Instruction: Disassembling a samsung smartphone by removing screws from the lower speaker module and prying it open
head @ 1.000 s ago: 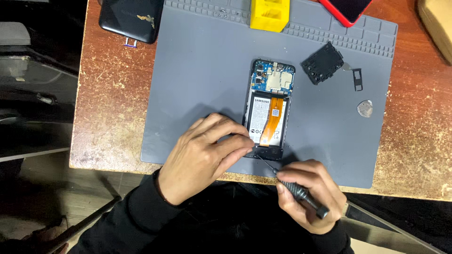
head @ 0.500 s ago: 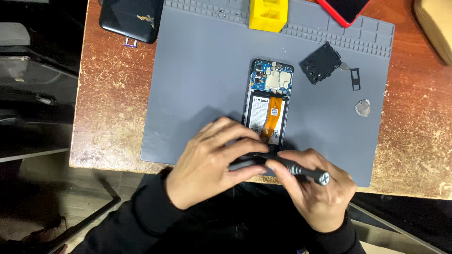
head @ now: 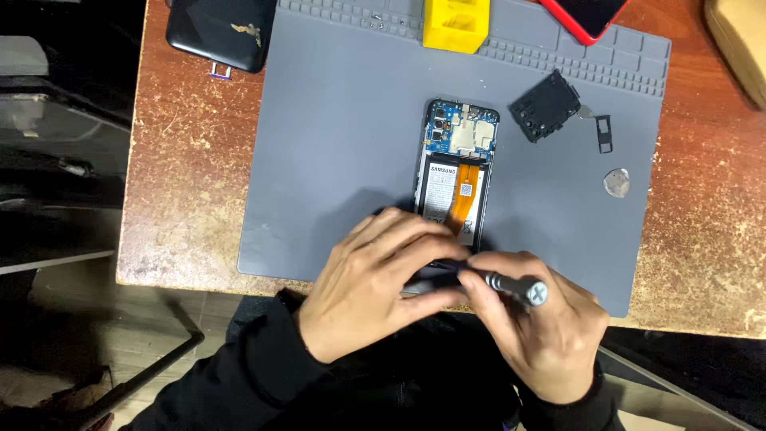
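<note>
Near the centre of the frame, on a grey work mat point(head: 335, 160), lies an opened phone point(head: 456, 172) with its back cover off, showing a blue circuit board at the top, a white battery label and an orange flex ribbon. Its long axis runs almost straight up and down the picture, the board end pointing to the top edge and the lower end pointing toward the person, hidden under the hands.

The left hand point(head: 375, 275) lies curled over the phone's bottom end, fingers pressed down to steady it. The right hand point(head: 542, 327) is closed around a small screwdriver point(head: 495, 281), whose metal cap points to the lower right while the shaft slants up and left toward the phone's lower edge. The tip is hidden behind the fingers, so whether it sits in a screw cannot be told.

Judging by this, the step in hand is work on the fasteners at the bottom end; the next move would call for a steady, upright tip and firm bracing.

Right of the phone rest a black cover piece point(head: 545, 105), a small tray frame point(head: 604, 132) and a pale pick point(head: 616, 182). At the top sit a yellow block point(head: 456, 22), a red phone point(head: 586, 16) and, upper left, a black phone point(head: 222, 30) on the brown table point(head: 191, 183).
</note>
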